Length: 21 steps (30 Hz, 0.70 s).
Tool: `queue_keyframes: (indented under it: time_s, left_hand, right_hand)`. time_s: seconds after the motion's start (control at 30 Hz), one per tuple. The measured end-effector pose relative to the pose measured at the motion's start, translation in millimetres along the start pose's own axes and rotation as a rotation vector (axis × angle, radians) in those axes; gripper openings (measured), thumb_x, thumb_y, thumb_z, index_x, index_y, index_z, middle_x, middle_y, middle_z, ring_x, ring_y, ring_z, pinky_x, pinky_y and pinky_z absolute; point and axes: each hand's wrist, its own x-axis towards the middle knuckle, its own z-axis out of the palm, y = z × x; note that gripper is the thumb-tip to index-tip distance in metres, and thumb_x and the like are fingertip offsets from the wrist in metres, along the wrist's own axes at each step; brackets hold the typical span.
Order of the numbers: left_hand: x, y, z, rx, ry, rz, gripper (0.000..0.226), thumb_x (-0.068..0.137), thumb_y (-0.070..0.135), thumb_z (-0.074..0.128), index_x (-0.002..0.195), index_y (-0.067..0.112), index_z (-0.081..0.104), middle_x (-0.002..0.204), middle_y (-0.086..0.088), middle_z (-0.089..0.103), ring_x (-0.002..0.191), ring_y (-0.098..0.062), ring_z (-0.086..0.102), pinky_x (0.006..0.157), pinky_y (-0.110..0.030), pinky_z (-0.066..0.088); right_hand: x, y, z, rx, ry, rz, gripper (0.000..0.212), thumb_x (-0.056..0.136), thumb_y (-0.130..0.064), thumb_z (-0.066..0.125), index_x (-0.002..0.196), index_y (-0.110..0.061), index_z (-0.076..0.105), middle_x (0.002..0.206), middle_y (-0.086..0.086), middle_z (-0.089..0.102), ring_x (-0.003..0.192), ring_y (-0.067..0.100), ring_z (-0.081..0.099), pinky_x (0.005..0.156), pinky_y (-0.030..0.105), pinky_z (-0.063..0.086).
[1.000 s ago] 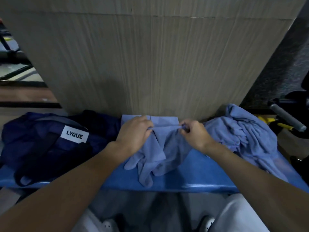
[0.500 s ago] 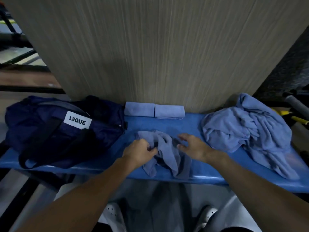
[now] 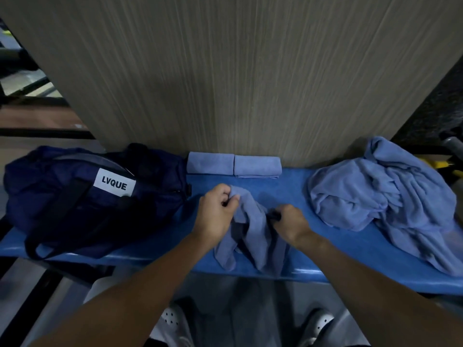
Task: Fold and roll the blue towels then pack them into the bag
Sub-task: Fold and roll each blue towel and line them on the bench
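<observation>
Head view: blue bench (image 3: 295, 194), carrying the bag (image 3: 75, 209), abuts a grained wall (image 3: 225, 83).

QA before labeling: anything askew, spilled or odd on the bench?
Nothing spilled or damaged. The towel gripped by the left hand and right hand is bunched, its ends hanging over the front edge of the bench. The loose towel pile on the right trails toward that edge. The rolled towels sit tidy by the wall.

On the bench (image 3: 313, 196), bag (image 3: 87, 204) left, pile (image 3: 375, 196) right, towel (image 3: 253, 231) between; two rolls (image 3: 210, 162) behind it, against the wall (image 3: 238, 83).
</observation>
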Motion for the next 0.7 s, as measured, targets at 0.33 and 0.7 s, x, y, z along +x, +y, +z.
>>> queue_keyframes:
  time_s: [0.33,0.7]
  left_hand:
    - [24,18,-31,0.053,0.145,0.110,0.016,0.094,0.009,0.060,0.108,0.004,0.066,0.096,-0.003,0.063,0.088,-0.012,0.058,0.078,-0.016,0.042]
    - [3,2,-24,-0.030,-0.157,-0.154,0.042,0.094,-0.002,0.052,0.135,0.007,0.052,0.100,-0.002,0.064,0.095,-0.012,0.061,0.080,-0.013,0.042]
  right_hand:
    - [-5,2,-43,0.350,0.358,-0.081,0.017,0.093,-0.009,0.051,0.077,-0.011,0.047,0.059,0.000,0.045,0.054,0.012,0.041,0.050,0.030,0.039]
    - [-25,36,-41,0.411,0.189,0.101,0.031,0.079,0.000,0.065,0.104,-0.010,0.049,0.083,0.010,0.049,0.080,0.022,0.048,0.066,0.032,0.043]
